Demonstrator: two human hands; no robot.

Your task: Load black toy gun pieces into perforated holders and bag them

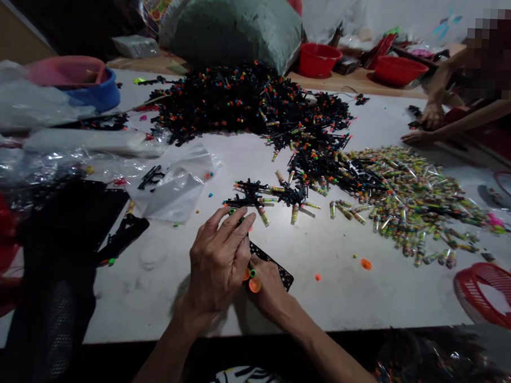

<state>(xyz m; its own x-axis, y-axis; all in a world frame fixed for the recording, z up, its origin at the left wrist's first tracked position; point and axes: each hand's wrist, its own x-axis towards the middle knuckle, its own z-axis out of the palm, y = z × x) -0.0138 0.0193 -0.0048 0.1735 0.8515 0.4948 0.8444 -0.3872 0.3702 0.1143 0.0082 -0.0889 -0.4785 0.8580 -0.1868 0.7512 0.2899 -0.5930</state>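
Note:
My left hand [219,255] is closed, its fingers bent over a small black toy gun that they mostly hide. Against it, my right hand [272,282] is also closed around the toy, fingers largely out of sight. Orange suction-cup darts [255,284] with a green ring poke out between the hands. A black perforated strip [283,276] shows beyond my right knuckles; whether it is gripped or just lies beneath I cannot tell. Just past my left fingertips lies a small cluster of black toy guns [249,192] and clear tubes filled with coloured pellets [294,213].
A big heap of black toy guns [225,100] covers the table's back, with pellet tubes [407,204] at right. Plastic bags [183,183] and black cloth [63,234] lie left. A red basket [492,292] stands right. Another person's hands [430,117] work at far right.

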